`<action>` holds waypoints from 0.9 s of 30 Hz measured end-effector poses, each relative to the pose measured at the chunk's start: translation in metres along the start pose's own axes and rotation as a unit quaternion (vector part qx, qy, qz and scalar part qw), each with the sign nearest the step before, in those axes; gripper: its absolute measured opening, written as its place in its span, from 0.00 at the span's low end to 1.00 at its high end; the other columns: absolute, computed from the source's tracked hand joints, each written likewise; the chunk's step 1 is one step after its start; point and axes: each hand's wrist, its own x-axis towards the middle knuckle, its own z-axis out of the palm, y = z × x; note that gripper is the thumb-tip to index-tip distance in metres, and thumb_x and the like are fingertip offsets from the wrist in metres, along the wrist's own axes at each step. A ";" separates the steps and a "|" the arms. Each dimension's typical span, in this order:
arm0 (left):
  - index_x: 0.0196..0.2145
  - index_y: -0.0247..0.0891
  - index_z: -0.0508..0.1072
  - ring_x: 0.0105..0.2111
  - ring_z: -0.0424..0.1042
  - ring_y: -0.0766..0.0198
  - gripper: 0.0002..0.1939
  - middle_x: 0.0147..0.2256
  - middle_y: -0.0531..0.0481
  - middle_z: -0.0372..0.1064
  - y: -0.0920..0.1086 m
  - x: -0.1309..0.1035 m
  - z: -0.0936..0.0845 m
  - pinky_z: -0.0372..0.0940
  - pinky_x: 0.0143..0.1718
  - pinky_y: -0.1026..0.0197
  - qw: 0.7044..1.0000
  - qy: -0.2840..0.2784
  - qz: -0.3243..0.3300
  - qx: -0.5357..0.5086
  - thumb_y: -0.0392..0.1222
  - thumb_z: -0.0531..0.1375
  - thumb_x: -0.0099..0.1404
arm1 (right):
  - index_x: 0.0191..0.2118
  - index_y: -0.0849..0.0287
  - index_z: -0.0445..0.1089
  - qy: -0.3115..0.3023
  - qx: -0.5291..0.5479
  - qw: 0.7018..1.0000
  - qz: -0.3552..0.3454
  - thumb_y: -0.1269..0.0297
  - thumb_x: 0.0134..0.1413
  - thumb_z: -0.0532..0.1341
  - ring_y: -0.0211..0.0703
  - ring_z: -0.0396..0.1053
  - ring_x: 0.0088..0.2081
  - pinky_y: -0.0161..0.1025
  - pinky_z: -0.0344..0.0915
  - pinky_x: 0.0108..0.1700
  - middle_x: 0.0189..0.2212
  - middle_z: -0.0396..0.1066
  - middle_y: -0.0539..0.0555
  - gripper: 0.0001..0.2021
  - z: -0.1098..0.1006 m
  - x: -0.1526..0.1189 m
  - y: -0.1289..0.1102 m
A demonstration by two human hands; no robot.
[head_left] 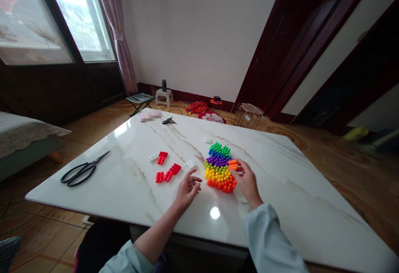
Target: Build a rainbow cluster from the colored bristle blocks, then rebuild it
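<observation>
Bench [286,185]: white, glossy, brown-veined like marble, with glare at the far left corner and a round bright reflection toward the near edge. Room: patterned tile floor [109,117], pale wall [190,28], dark red door [277,52] at right, window [84,19] and mauve curtain [115,23] at left. By the wall, a white stool [163,97] bore a dark jar [163,85]; a folding stool [139,98] stood beside it.

Writing: packet [151,115] at the bench's far end pixelated, unreadable; jar too small to read.

Bead block [218,162] lay on the bench between the hands, banded green, blue, purple, yellow-green, yellow, orange from far to near. Right hand [247,179] at its right edge, wrist bent, sleeve to the wrist; fingers pinched an orange piece [232,163]. Left hand [187,188] just left of the block, fingers loosely curled, grasping nothing, forearm bare below a pushed-up sleeve. Red pieces [175,168] lay to its left, a white piece [190,163] just beyond its fingertips. Black scissors [85,169] farther left; pliers [168,121] near the packet.
</observation>
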 end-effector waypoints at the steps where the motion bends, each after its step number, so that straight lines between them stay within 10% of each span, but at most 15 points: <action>1: 0.58 0.40 0.56 0.28 0.71 0.67 0.28 0.38 0.46 0.71 0.000 0.000 0.000 0.68 0.28 0.63 1.000 -0.001 -0.002 0.002 0.48 0.58 0.63 | 0.54 0.60 0.66 0.033 -0.024 0.999 0.018 0.59 0.47 0.60 0.42 0.71 0.36 0.41 0.71 0.39 0.47 0.71 0.60 0.25 -0.013 0.011 0.014; 9: 0.57 0.40 0.56 0.27 0.70 0.67 0.27 0.35 0.49 0.70 0.002 0.002 0.000 0.67 0.27 0.64 1.000 0.003 -0.020 0.016 0.48 0.57 0.63 | 0.44 0.59 0.73 -0.056 -0.147 0.986 0.062 0.70 0.36 0.62 0.37 0.70 0.27 0.36 0.69 0.36 0.39 0.75 0.55 0.22 -0.034 0.038 0.085; 21: 0.56 0.39 0.58 0.26 0.71 0.67 0.26 0.34 0.50 0.70 0.001 0.003 0.000 0.68 0.27 0.64 1.000 0.005 -0.024 0.018 0.47 0.57 0.63 | 0.44 0.60 0.73 -0.081 -0.163 0.982 0.056 0.76 0.36 0.59 0.39 0.72 0.30 0.36 0.69 0.37 0.35 0.76 0.53 0.23 -0.023 0.044 0.083; 27: 0.55 0.38 0.59 0.26 0.70 0.68 0.24 0.34 0.49 0.70 0.000 0.003 0.000 0.67 0.27 0.64 1.000 0.005 -0.021 0.019 0.46 0.57 0.63 | 0.40 0.58 0.73 -0.028 -0.201 0.979 -0.009 0.66 0.50 0.57 0.40 0.69 0.33 0.38 0.66 0.40 0.38 0.72 0.55 0.12 -0.009 0.018 0.045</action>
